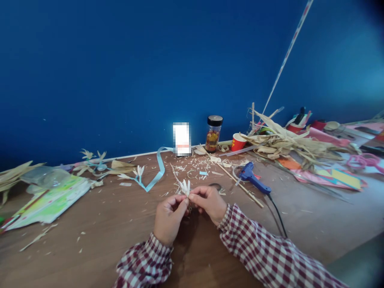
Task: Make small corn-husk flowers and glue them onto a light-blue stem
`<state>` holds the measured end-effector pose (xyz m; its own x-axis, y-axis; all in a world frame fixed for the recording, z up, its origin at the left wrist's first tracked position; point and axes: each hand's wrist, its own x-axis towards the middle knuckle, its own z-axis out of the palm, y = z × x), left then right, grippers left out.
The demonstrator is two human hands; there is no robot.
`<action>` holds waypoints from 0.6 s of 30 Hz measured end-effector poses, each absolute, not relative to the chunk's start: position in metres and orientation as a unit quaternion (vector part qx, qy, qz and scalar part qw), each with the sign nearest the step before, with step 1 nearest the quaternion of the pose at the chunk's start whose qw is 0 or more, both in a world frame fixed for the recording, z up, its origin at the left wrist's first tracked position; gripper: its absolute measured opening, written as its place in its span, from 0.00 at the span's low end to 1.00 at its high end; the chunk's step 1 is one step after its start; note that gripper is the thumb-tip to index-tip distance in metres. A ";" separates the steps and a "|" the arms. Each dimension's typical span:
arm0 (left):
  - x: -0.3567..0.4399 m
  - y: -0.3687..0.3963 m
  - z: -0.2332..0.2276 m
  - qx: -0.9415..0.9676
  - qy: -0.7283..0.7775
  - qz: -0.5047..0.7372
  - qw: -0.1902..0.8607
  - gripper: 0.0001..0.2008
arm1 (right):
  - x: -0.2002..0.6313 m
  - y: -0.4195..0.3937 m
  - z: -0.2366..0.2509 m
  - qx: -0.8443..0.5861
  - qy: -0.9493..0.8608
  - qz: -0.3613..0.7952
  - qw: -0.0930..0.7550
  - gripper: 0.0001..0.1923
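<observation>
Between my two hands, above the brown table (120, 240), a small white flower (185, 187) of pale husk-like petals stands upright. My left hand (169, 216) pinches its base between thumb and fingers. From the other side my right hand (210, 202) closes thumb and forefinger on the same base; the fingertips of both hands nearly meet and hide the lower end. Left of the hands lies a similar white flower (139, 172) with a light blue ribbon (160, 170) running from its stem. A blue glue gun (253, 179) rests to the right.
Pale scraps (192, 164) litter the table before a lit, blurred screen (181, 138). Behind stand a lidded jar (213, 136) and a red paper cup (238, 142). Dry husks (279, 140) pile up at right. Thin sticks (240, 182) lie near the glue gun's cord (279, 216). A painted sheet (57, 200) lies left.
</observation>
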<state>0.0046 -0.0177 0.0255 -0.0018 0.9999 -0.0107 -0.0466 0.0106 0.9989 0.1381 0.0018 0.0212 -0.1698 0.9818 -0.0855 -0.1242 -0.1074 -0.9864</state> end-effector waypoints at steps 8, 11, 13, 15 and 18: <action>0.005 -0.019 0.025 0.485 0.487 0.508 0.519 0.07 | 0.138 0.002 0.021 -0.450 -0.477 0.595 0.464 0.12; 0.005 -0.018 0.024 0.479 0.487 0.508 0.524 0.07 | 0.139 0.002 0.021 -0.456 -0.480 0.590 0.461 0.12; 0.005 -0.017 0.023 0.469 0.483 0.512 0.534 0.07 | 0.138 0.002 0.021 -0.456 -0.485 0.590 0.456 0.13; 0.005 -0.016 0.022 0.446 0.475 0.520 0.552 0.07 | 0.137 0.002 0.022 -0.453 -0.488 0.595 0.450 0.13; 0.005 -0.015 0.019 0.423 0.466 0.525 0.573 0.08 | 0.136 0.001 0.023 -0.451 -0.479 0.603 0.451 0.14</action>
<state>0.0051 -0.0146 0.0193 0.0142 0.9958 -0.0904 -0.2070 0.0914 0.9741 0.1355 0.0007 0.0232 -0.1866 0.9761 -0.1113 -0.1115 -0.1336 -0.9848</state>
